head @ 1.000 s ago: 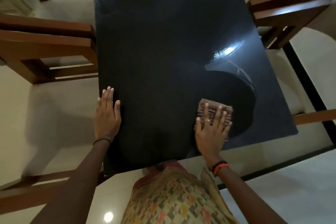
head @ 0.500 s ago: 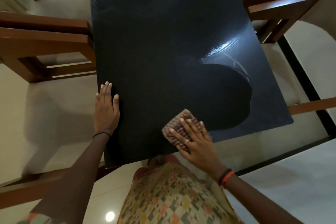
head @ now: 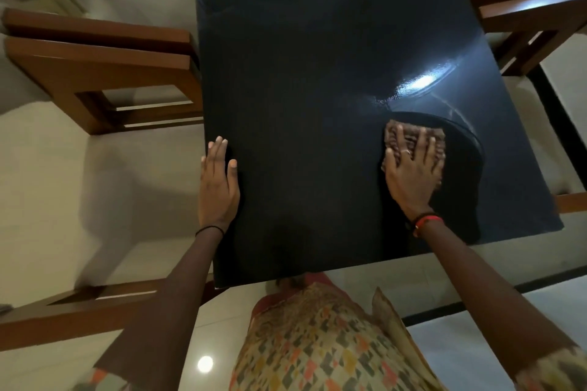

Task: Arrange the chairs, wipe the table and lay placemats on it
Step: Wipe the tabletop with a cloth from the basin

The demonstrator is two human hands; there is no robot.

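Two bare hands rest on a glossy black table, seen from above by the person standing at its near end. The right hand lies flat with fingers spread on a brownish ribbed cloth, pressing it down on the right side of the tabletop, nearer the near edge than the far one; the palm covers most of the cloth, whose far edge and right side show past the fingers. A ring sits on one finger, and a red and black band circles the wrist. The left hand is released and flat, holding nothing, laid palm down along the table's left edge with fingers together pointing away. A thin black band rings that wrist. A bright ceiling light is reflected in the tabletop just beyond the cloth, to the right. On the left, a wooden chair stands with its back close against the table's edge. On the far right another wooden chair stands beside the table's right edge. A wooden rail of a third chair shows at the near left. The floor is pale and shiny. The person's patterned garment fills the near middle.
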